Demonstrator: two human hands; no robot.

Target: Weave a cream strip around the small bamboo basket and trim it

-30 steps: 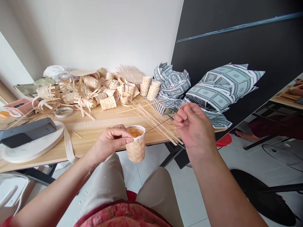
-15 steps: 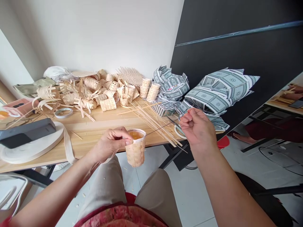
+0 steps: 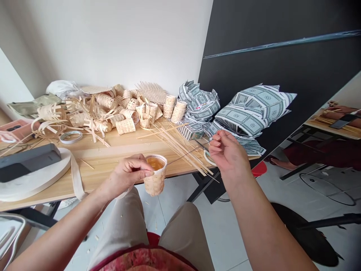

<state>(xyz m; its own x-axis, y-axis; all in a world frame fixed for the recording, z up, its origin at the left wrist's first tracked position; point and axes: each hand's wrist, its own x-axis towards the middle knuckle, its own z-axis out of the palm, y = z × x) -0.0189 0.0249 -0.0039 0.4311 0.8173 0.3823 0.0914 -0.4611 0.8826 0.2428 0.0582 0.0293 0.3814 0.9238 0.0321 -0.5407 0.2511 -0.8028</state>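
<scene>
My left hand pinches the rim of a small woven basket just off the table's front edge. White ribbon wraps the basket's rim, and its mouth tips slightly toward me. A dark thread runs taut from the rim up to my right hand, whose fingers are closed on it. Whether a needle is also in those fingers is too small to tell. Behind the right hand lie scissors, partly hidden.
Woven baskets pile up at the back, beside thin wood strips. Printed folded-paper pieces stand at right. A ribbon roll carries a dark phone-like device at left. Another person's arm shows at far right.
The view has shifted slightly, so things appear further left. Both hands keep their holds, the thread stays stretched between them, and the basket is tilted a little more.
</scene>
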